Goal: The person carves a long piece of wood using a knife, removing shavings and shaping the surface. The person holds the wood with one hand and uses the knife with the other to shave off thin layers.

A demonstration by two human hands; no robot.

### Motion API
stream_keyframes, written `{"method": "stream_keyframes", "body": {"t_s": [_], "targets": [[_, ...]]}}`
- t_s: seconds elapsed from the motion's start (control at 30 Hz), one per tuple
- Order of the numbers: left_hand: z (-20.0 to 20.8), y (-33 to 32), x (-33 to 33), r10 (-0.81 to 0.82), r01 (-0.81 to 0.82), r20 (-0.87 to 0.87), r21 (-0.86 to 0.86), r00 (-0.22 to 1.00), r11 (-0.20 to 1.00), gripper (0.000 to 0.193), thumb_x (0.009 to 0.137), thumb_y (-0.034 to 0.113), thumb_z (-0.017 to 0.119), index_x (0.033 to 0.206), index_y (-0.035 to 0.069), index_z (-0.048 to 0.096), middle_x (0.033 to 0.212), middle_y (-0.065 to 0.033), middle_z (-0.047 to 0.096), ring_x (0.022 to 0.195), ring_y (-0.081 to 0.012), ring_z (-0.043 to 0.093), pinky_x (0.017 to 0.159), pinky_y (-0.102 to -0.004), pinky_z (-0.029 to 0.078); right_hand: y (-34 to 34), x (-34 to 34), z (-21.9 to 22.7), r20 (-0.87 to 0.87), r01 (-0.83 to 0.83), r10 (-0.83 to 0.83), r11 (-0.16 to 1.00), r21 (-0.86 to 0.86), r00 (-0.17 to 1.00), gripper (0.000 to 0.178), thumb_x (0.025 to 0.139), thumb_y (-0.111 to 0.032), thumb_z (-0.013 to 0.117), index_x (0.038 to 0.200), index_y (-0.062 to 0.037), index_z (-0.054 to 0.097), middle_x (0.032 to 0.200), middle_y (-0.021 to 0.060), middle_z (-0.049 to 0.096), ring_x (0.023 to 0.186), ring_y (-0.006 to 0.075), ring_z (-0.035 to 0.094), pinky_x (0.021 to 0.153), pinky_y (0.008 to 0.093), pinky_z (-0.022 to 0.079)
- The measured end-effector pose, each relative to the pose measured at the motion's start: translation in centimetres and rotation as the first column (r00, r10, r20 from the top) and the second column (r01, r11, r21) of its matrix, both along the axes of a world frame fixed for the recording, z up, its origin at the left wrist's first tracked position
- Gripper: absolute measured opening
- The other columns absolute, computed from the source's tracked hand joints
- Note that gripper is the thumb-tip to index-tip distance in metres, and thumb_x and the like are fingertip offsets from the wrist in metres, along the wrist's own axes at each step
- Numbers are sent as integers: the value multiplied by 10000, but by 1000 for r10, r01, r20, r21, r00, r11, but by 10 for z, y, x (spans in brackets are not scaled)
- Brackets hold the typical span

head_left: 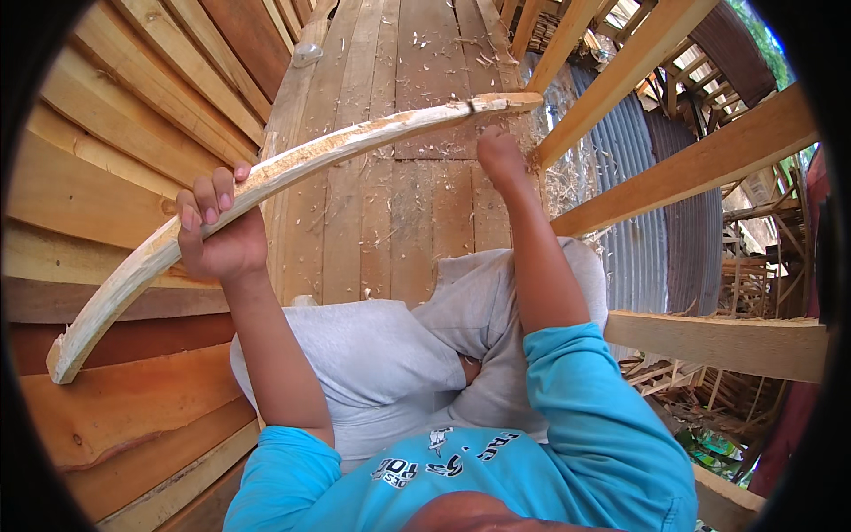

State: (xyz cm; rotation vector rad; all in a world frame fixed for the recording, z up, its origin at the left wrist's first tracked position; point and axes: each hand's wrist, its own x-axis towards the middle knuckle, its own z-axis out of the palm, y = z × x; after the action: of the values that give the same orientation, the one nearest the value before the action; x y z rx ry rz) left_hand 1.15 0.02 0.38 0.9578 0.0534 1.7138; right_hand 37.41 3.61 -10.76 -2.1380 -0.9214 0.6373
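A long pale wooden pole [319,146], stripped of bark and rough-cut, slants across the view from lower left to upper right. It looks curved, though the lens bends edges here. My left hand [222,226] is closed round it left of the middle, palm below and fingers over the top. Just below the pole's far right end, my right hand [503,160] is closed in a fist. What it holds, if anything, is hidden. A small dark mark or thin edge crosses the pole near that fist; I cannot tell which.
I sit cross-legged on a plank floor [341,239] strewn with wood shavings. Boards [115,177] line the left side. Slanting wooden rails [683,164] stand on the right, with corrugated metal sheets [629,213] beyond them. A clear crumpled object [307,55] lies at the upper left.
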Motion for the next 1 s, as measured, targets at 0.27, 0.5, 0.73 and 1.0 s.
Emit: {"method": "stream_keyframes", "body": {"t_s": [0.27,0.5,0.73,1.0], "targets": [[-1,-4,-4,6,-6,-3,-37,1000,999,223,833,196,623,697,218,447,686,72,414,775,-109,463,982,-394,339,-20,-102,62,213,-317,269,917,243,939,546,949,-315,362,725,66,683,800,335,641,824,517,634,834,562,489],[2,-9,-15,38,-39,-35,-48,999,998,208,831,196,613,706,220,448,696,68,419,780,-110,462,985,-392,331,-9,-45,16,203,-216,200,975,59,959,495,951,-323,380,957,72,679,930,336,659,929,487,647,848,550,501],[-10,-5,-7,-22,24,-43,53,999,998,244,820,221,633,692,222,425,688,76,397,764,-104,432,963,-379,338,-21,-20,33,80,-182,190,979,-98,979,581,954,-362,355,1115,117,640,1166,362,606,1158,486,568,1030,498,419],[-15,-4,-2,-43,46,-73,48,996,998,250,838,254,640,725,200,423,708,52,381,782,-130,434,956,-410,330,-10,-13,27,30,-233,236,970,-69,971,624,932,-364,303,1003,156,641,1112,399,601,1105,529,573,1014,497,414]]}}
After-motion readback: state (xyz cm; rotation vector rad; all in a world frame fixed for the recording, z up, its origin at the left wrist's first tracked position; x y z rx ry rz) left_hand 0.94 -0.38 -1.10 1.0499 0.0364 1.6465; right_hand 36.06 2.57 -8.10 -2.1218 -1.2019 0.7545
